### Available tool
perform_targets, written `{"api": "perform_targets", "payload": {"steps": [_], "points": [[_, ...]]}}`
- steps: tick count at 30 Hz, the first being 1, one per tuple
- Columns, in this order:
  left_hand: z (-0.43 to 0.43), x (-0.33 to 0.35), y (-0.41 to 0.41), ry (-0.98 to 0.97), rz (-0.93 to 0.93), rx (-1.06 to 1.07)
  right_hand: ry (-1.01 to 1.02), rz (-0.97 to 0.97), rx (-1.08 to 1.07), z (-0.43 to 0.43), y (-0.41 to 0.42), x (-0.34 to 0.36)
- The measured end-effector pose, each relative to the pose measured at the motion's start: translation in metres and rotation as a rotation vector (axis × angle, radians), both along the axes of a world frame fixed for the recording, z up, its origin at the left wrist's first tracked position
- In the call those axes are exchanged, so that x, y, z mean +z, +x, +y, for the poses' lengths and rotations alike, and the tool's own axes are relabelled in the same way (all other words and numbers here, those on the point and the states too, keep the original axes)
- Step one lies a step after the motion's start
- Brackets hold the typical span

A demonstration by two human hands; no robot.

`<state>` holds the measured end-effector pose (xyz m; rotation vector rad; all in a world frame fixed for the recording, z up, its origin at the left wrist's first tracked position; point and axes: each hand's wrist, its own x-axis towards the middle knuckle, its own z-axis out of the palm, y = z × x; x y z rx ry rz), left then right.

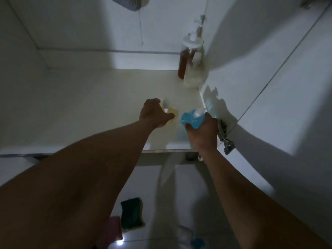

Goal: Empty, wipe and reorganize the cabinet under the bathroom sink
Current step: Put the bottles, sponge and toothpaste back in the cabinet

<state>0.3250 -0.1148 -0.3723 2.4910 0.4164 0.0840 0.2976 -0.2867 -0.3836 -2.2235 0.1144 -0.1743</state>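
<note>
Both my arms reach into the white cabinet (89, 90) under the sink. My left hand (154, 114) curls round a small yellow bottle (172, 112) with a white top, standing on the cabinet floor. My right hand (203, 130) grips a blue refill pouch (190, 117) with a white spout, held just above the floor near the right wall. Two pump bottles stand in the back right corner: one with brown liquid (185, 63) and a pale one (195, 72) beside it.
The open cabinet door (269, 105) stands at the right, its metal hinge (226, 141) close to my right wrist. On the tiled floor below lie a green and yellow sponge (132, 214), a pink sponge (113, 229) and a clear bottle (190, 236). A grey drain pipe (131, 2) hangs above.
</note>
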Motion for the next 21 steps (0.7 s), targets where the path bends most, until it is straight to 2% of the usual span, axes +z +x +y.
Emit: {"api": "perform_targets", "payload": {"steps": [9, 15, 21], "points": [[-0.016, -0.009, 0.093, -0.095, -0.011, -0.061, 0.1, -0.045, -0.118, 0.017, 0.042, -0.025], [-0.027, -0.009, 0.12, -0.204, -0.08, -0.082, 0.25, -0.335, -0.193, 0.03, 0.059, -0.028], [-0.038, -0.014, 0.139, -0.361, -0.124, -0.095, 0.212, -0.393, -0.173, 0.04, 0.082, -0.035]]}}
